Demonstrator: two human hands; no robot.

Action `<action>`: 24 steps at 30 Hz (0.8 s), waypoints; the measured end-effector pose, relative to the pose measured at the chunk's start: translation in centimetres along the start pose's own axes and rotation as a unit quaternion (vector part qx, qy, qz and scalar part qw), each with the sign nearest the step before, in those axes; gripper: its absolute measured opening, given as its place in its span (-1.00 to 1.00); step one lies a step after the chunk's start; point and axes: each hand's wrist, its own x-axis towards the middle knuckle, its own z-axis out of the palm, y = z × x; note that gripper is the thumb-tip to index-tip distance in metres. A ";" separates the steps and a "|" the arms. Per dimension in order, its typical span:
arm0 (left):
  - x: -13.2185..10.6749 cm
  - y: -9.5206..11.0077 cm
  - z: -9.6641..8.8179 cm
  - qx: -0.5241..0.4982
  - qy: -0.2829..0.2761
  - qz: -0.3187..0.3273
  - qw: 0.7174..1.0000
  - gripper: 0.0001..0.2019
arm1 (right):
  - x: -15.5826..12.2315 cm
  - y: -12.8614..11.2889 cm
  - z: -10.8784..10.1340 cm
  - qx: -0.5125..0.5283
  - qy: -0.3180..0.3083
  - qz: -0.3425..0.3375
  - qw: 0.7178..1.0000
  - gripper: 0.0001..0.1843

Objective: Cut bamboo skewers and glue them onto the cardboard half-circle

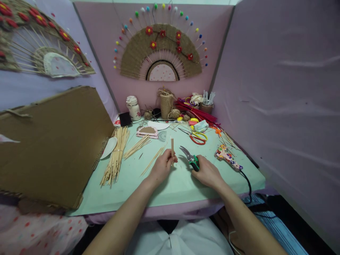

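A person's left hand (161, 165) is pinching a few short wooden sticks (172, 144) between thumb and fingers, and the sticks are standing roughly upright near the middle of the pale green tabletop (170, 193). Just to the right, the right hand (208, 172) is wrapping around the green-and-black handles of the pruning shears (192, 159), whose blades are gaping and pointing far and left, apart from the sticks. Some loose skewers (153, 161) are lying just left of the left hand, while a large skewer bundle (117, 152) is resting farther left beside a cardboard panel (50, 148). Red-and-yellow-handled scissors (198, 138) are lying on the far side of the shears, and a patterned glue gun (227, 157) is lying to the right. On the far wall, a burlap-coloured fan (132, 53) with red flowers is hanging above a twine spool (166, 105).
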 end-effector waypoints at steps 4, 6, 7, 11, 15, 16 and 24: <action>-0.1 0.0 0.0 0.019 -0.017 -0.008 1.000 -0.91 | 0.1 -0.2 -0.6 0.128 0.041 0.006 0.991 -0.77; -0.2 -0.2 0.0 0.025 -0.025 0.002 0.999 -0.90 | 0.2 -0.9 -1.6 0.240 0.060 -0.030 0.968 -0.77; -0.2 -0.2 0.0 0.029 -0.027 0.006 0.999 -0.90 | 0.3 -1.5 -2.3 0.291 0.062 -0.060 0.953 -0.77; -0.3 -0.5 0.0 0.030 -0.036 0.020 0.999 -0.87 | 1.0 -4.8 -5.1 0.404 0.064 -0.182 0.894 -0.74; -0.2 -0.4 -0.1 0.019 -0.049 0.031 0.998 -0.85 | 2.4 -7.4 -6.3 0.466 0.086 -0.221 0.852 -0.75; -0.2 -0.3 -0.1 0.018 -0.051 0.031 0.998 -0.86 | 2.7 -7.7 -6.4 0.471 0.092 -0.223 0.848 -0.75; -0.2 -0.2 -0.3 0.032 -0.060 0.029 0.997 -0.89 | 3.5 -8.0 -5.8 0.479 0.112 -0.216 0.844 -0.74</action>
